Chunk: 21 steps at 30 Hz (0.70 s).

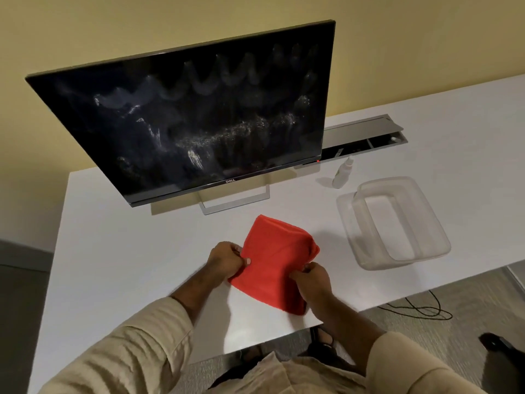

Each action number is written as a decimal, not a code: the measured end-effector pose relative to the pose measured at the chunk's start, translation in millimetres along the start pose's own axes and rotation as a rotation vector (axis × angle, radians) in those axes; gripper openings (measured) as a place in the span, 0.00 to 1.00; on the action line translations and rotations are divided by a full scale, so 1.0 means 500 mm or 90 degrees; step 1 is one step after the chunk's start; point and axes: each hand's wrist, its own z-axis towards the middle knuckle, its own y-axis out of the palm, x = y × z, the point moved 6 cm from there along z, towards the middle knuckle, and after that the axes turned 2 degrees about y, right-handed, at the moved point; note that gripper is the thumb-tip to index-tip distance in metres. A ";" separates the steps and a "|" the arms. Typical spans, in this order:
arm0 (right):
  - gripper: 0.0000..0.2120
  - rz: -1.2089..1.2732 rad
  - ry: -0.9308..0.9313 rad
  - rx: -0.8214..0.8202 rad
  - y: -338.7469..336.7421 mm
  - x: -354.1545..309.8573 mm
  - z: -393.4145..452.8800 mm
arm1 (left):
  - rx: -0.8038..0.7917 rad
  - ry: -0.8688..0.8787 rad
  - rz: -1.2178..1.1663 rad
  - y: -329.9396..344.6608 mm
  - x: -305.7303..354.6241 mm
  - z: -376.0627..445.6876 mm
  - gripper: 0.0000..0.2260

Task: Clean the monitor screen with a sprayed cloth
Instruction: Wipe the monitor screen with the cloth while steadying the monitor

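- Head view, lower centre: my left hand (225, 261) pinches the left edge of the red cloth (274, 264), fingers curled tight on the fabric.
- My right hand (312, 282) grips the cloth's lower right edge the same way.
- Cloth hangs folded between both hands above the white desk (127, 251).
- Monitor screen (193, 118), streaked, fills the upper left.
- Spray bottle (342, 173) stands right of centre, beside a clear container (395, 223).

A single head-worn camera looks forward and steeply down from above the white desk (127, 251), close over both hands, the monitor (187, 118) standing just beyond the fingers.
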 end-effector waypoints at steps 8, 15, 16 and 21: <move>0.22 0.189 -0.085 -0.058 -0.081 -0.063 -0.016 | -0.132 -0.037 -0.345 -0.013 0.004 -0.088 0.09; 0.29 0.015 -0.303 -0.126 -0.134 -0.132 -0.040 | -0.036 0.037 -0.430 -0.034 0.034 -0.158 0.08; 0.27 -0.020 -0.334 -0.139 -0.138 -0.139 -0.044 | -0.007 0.050 -0.433 -0.041 0.038 -0.168 0.07; 0.28 -0.147 -0.420 -0.173 -0.150 -0.159 -0.057 | 0.102 0.099 -0.464 -0.069 0.049 -0.189 0.15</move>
